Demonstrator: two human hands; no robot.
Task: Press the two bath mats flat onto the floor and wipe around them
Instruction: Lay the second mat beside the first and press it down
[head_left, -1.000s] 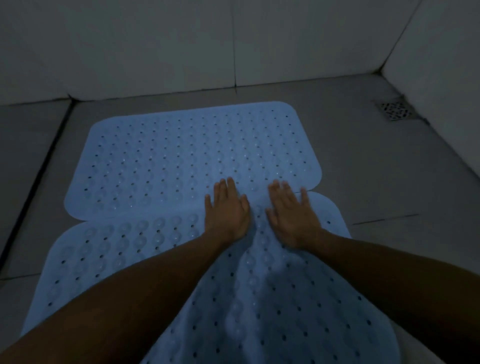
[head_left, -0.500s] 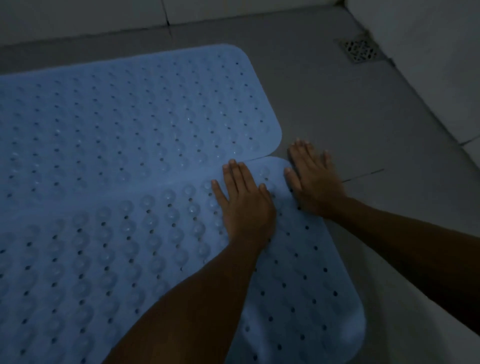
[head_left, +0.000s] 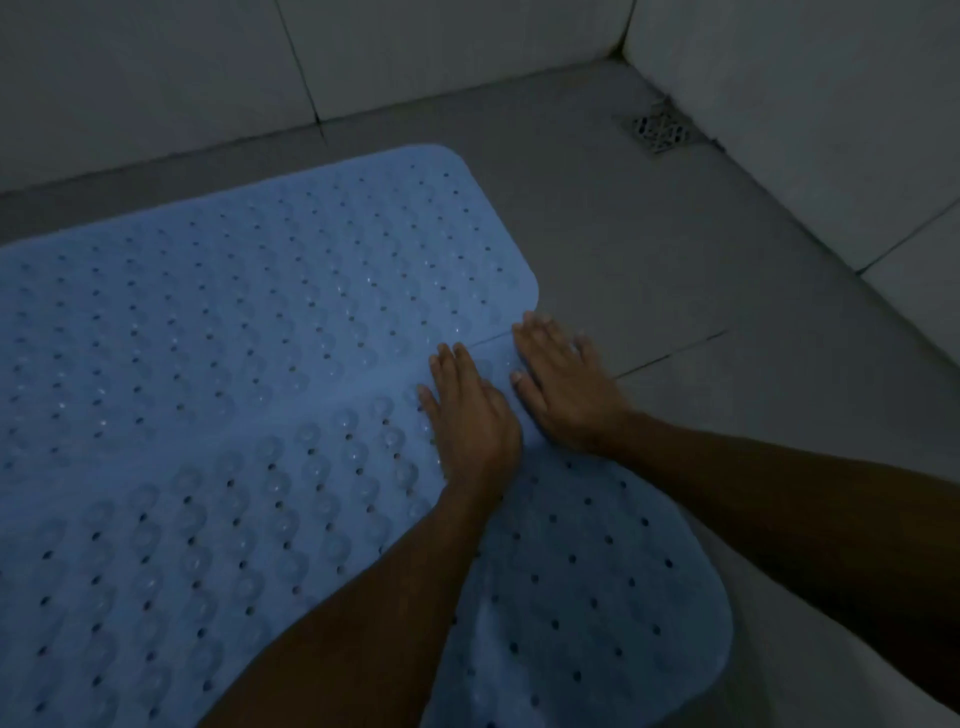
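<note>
Grey floor holds 2 mats. Both my left hand and right hand press flat, fingers straight, on the near mat; its corner may spring up.

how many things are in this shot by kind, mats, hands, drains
bath mats: 2, the far mat and the near mat, both blue
hands: 2, the left hand and the right hand, both flat at the near mat's far right corner
floor drain: 1
total: 5
</note>
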